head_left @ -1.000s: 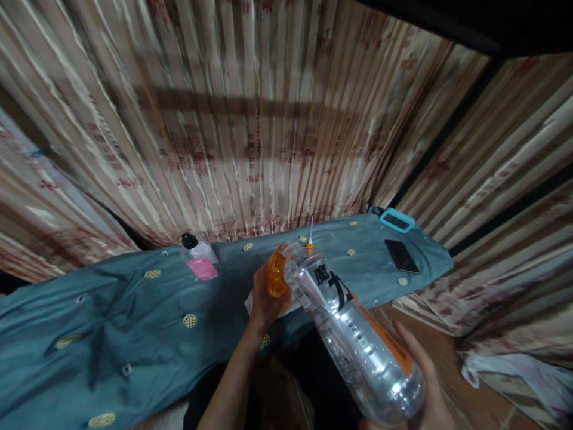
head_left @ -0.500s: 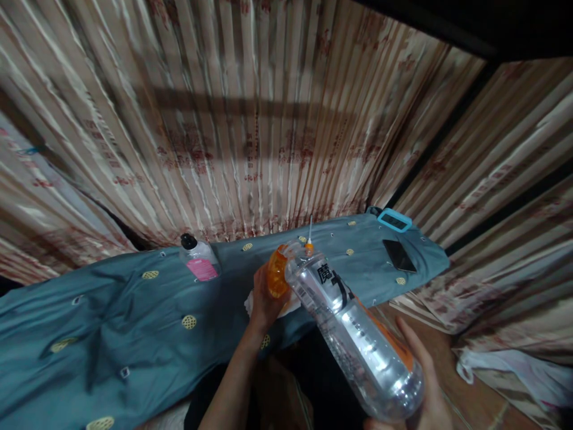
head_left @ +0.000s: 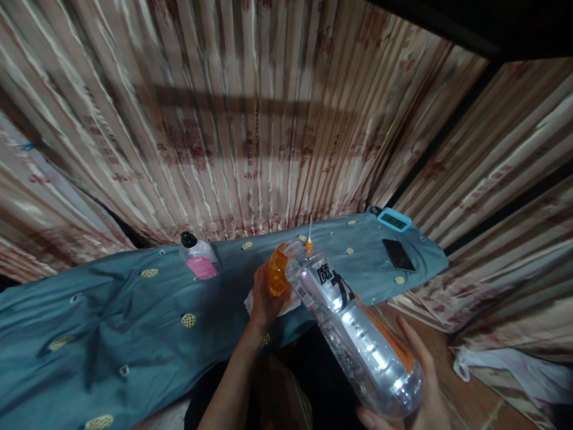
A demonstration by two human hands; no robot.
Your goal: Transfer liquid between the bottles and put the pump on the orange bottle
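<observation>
My left hand [head_left: 267, 298] is closed around a small orange bottle [head_left: 278, 273], which stands over a crumpled white cloth or tissue [head_left: 293, 303]. A large clear plastic bottle [head_left: 358, 328] with a silver and orange label lies tilted, its neck down at the mouth of the orange bottle. My right hand [head_left: 418, 382] grips the base of the clear bottle from the right and below. Whether liquid is flowing between the two cannot be made out. Just behind the clear bottle's neck, an orange pump top with a thin tube [head_left: 310, 239] rests on the cloth-covered surface.
A bottle with a black cap and pink label [head_left: 201, 263] stands to the left on the blue-green patterned cloth [head_left: 147, 316]. At the right lie a dark phone [head_left: 398, 255] and a light-blue framed device [head_left: 394, 220]. Curtains [head_left: 250, 131] hang behind; a white bag [head_left: 505, 364] is lower right.
My right thumb and fingers have shifted slightly at the base of the clear bottle. Both bottles and my left hand stay in nearly the same place.
</observation>
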